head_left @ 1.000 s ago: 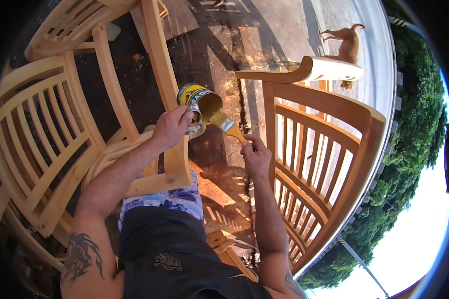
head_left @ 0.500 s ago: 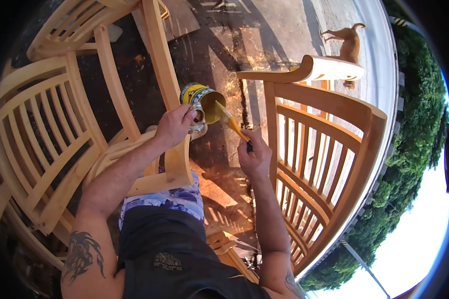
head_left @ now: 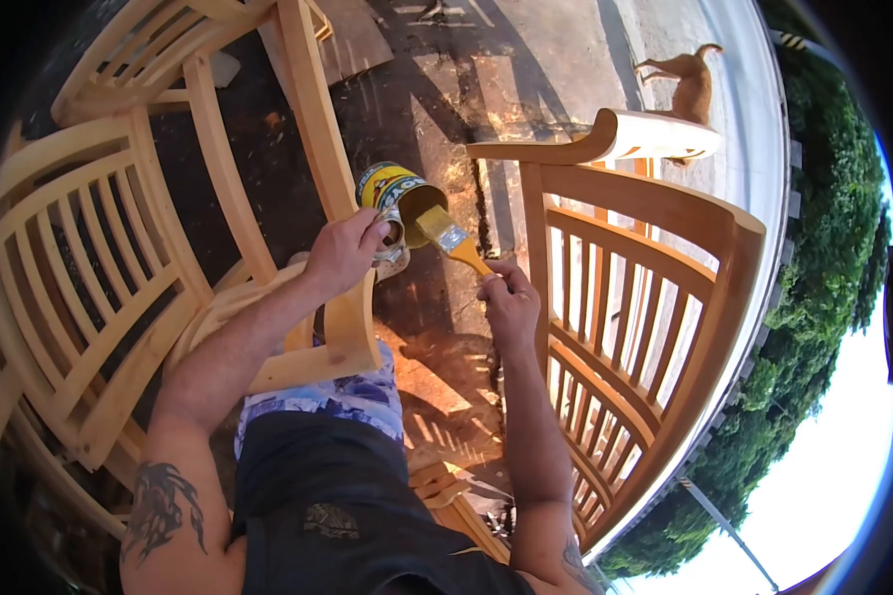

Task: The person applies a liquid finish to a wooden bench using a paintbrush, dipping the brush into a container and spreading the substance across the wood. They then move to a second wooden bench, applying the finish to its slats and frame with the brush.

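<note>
My left hand [head_left: 342, 255] grips a yellow tin can [head_left: 392, 192] tilted with its mouth toward the right, showing ochre liquid inside. My right hand [head_left: 508, 302] holds a paintbrush [head_left: 450, 240] by its orange handle; the wet bristles lie at the can's rim. Both hands are above a stained concrete floor [head_left: 456, 109], between wooden chairs. A pale wooden chair part [head_left: 342, 327] lies across my lap under my left forearm.
A wooden slatted chair [head_left: 645, 288] stands to the right, close to my right arm. More pale wooden chairs [head_left: 79, 258] are stacked at the left. A brown dog [head_left: 690, 84] stands at the far edge of the slab. Green shrubs [head_left: 824, 258] lie beyond.
The brush went deeper into the can half a second ago and has now come back out to the rim. My right hand shifted slightly right. The can stayed in place.
</note>
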{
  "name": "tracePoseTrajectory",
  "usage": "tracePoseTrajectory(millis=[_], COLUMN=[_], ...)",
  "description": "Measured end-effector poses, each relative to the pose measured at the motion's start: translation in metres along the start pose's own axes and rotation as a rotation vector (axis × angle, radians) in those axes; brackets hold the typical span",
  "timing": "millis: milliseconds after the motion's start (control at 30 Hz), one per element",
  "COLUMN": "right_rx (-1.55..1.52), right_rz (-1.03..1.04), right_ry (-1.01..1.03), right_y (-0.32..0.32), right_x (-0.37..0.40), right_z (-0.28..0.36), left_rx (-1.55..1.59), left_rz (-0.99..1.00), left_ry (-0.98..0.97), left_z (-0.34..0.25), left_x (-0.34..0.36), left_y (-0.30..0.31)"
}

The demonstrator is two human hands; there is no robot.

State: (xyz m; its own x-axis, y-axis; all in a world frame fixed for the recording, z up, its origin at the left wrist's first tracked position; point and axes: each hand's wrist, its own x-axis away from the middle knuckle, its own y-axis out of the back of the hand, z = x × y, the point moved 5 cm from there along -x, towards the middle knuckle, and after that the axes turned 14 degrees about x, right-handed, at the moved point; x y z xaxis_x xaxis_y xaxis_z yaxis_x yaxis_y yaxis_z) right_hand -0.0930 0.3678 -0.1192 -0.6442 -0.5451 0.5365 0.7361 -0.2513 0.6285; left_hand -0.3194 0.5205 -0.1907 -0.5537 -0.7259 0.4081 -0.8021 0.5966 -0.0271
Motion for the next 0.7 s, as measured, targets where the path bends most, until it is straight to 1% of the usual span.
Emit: tracePoseTrajectory(millis=[67, 200, 267, 333, 367, 400, 500, 667, 700], right_rx=[-0.195, -0.379, -0.48, -0.606, -0.734, -0.839, -1.084, -1.17, -1.135], right_rz=[0.081, 0.007, 0.053, 0.104, 0.103, 0.124, 0.219, 0.151, 0.123], right_ry=[-0.139, -0.187, -0.164, -0.122, -0.125, -0.087, -0.002, 0.102, 0.132], right_y=[-0.003, 0.015, 0.017, 0.02, 0.019, 0.019, 0.024, 0.049, 0.056], right_x=[-0.005, 0.002, 0.007, 0.01, 0.013, 0.013, 0.014, 0.007, 0.004], right_z=[-0.012, -0.026, -0.034, -0.04, -0.042, -0.043, -0.036, 0.011, 0.022], left_rx=[-0.059, -0.026, -0.052, 0.0, 0.04, 0.033, 0.098, 0.133, 0.127], left_rz=[0.008, -0.042, -0.06, -0.061, -0.045, -0.047, -0.051, -0.036, -0.038], left_ry=[-0.053, -0.12, -0.164, -0.083, -0.064, -0.062, -0.028, -0.026, -0.02], left_z=[-0.004, -0.007, -0.004, 0.0, -0.002, -0.004, -0.009, -0.009, -0.008], left_x=[0.0, 0.001, -0.001, 0.001, -0.001, -0.003, 0.0, 0.003, 0.004], left_y=[0.0, 0.003, 0.006, 0.009, 0.004, 0.004, 0.001, -0.003, -0.003])
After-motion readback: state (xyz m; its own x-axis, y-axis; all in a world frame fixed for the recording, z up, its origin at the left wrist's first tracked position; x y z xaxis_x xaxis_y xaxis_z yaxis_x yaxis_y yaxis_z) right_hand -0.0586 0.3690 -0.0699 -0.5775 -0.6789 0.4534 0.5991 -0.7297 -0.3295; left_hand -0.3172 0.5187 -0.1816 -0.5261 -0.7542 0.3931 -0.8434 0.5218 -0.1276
